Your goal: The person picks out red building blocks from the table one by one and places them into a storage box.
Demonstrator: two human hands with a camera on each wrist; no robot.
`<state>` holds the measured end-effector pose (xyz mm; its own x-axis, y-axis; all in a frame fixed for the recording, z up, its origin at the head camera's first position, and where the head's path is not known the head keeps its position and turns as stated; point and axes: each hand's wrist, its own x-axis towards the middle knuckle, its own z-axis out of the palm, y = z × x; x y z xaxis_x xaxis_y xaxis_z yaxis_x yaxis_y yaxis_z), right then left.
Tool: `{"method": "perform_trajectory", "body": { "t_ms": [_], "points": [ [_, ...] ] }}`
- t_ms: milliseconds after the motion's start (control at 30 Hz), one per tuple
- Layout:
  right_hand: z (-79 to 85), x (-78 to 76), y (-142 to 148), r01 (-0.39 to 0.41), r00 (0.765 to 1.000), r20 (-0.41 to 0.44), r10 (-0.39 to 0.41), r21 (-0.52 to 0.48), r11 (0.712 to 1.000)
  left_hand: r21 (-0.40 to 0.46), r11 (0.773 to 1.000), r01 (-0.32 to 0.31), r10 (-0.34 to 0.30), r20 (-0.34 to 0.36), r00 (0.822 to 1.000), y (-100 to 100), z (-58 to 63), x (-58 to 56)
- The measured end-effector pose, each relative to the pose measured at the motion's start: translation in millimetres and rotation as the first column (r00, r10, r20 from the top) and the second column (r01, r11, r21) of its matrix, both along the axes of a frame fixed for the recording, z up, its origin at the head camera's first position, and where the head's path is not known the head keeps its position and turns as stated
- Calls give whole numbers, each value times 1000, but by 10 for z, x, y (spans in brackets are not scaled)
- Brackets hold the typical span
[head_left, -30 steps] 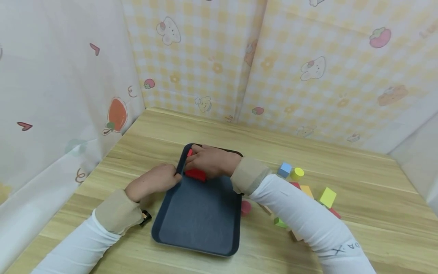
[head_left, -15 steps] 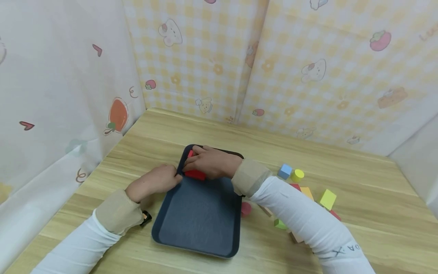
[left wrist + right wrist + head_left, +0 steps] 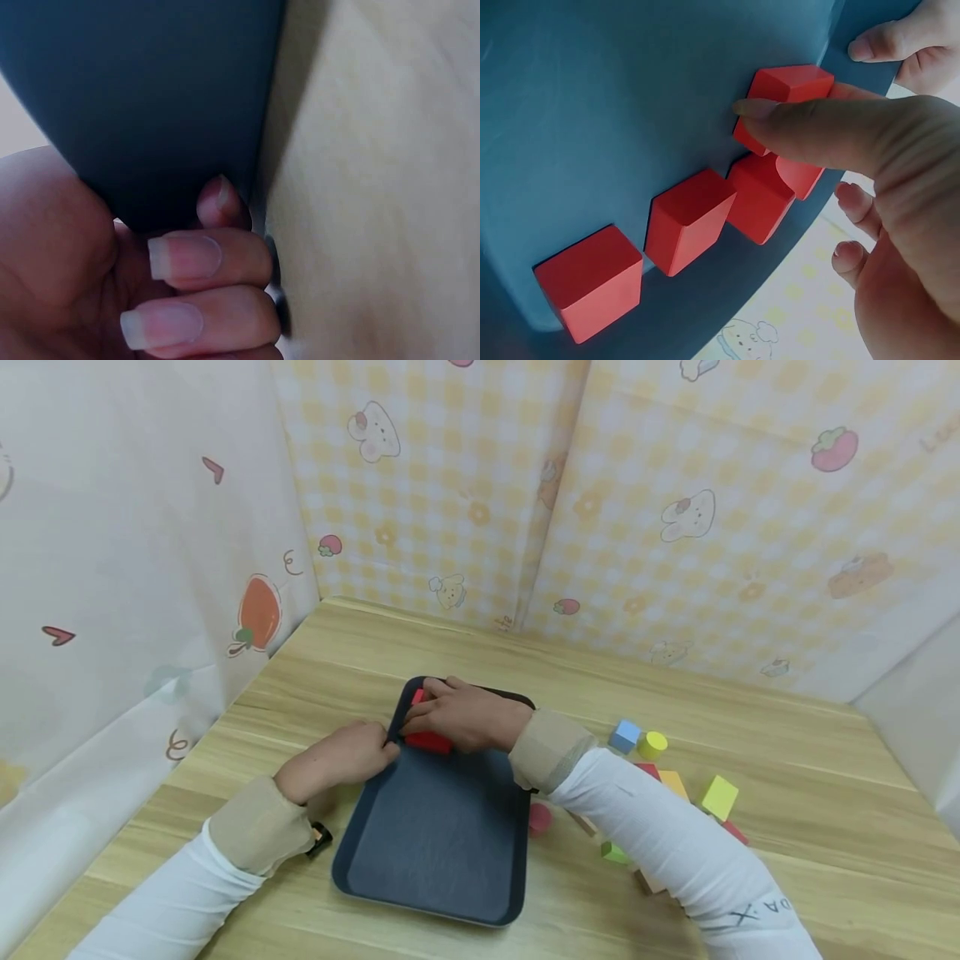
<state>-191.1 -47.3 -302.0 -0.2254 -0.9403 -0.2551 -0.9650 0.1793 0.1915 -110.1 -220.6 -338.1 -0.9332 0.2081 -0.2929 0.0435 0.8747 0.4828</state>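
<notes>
My left hand (image 3: 337,762) grips the left rim of a dark tray (image 3: 442,835), thumb on the inside edge. In the left wrist view, its fingers (image 3: 225,319) curl beside the tray's outer wall (image 3: 165,90). Over the tray's far left corner, my right hand (image 3: 468,717) pinches a red block (image 3: 802,81) between thumb and index finger. Close by it are a red piece with a curved edge (image 3: 799,176) and a red block (image 3: 761,199). Two more red blocks (image 3: 690,221) stand along the tray's far side, mostly hidden by my hand in the head view.
Right of the tray, loose blocks lie on the wooden table (image 3: 810,793): blue (image 3: 625,736), a yellow cylinder (image 3: 652,744), yellow-green (image 3: 720,797), and a pinkish-red round piece (image 3: 539,817). My right forearm covers part of this group. A patterned cloth (image 3: 450,527) stands behind the table.
The view has shifted very slightly. My right hand has stayed at the red blocks with almost no movement, and my left hand keeps its hold on the rim.
</notes>
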Motion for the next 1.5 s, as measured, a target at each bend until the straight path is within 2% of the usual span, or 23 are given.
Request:
{"method": "perform_trajectory", "body": {
  "t_ms": [333,567,833,1100,1167,1300,1500],
  "points": [
    [73,13,43,19,1000,4,-19,-14,1000,-16,1000,5,-5,-22,1000,10,5,1],
    [199,7,179,45,999,-10,-46,-84,995,-15,1000,10,-10,-22,1000,15,31,18],
    [306,66,352,58,998,7,-58,-83,995,-28,1000,11,-12,-50,999,25,57,21],
    [340,106,614,151,987,-28,-157,-147,977,-34,999,9,-11,-51,999,37,34,6],
    [338,98,704,180,983,-12,-184,-161,971,-37,999,15,-17,-56,998,37,25,3],
    [358,94,887,239,970,75,-230,-150,959,-30,1000,10,-11,-46,999,31,14,-4],
    [383,150,1133,342,932,168,-321,-117,932,-26,1000,6,-7,-43,999,16,9,-4]
  ]
}}
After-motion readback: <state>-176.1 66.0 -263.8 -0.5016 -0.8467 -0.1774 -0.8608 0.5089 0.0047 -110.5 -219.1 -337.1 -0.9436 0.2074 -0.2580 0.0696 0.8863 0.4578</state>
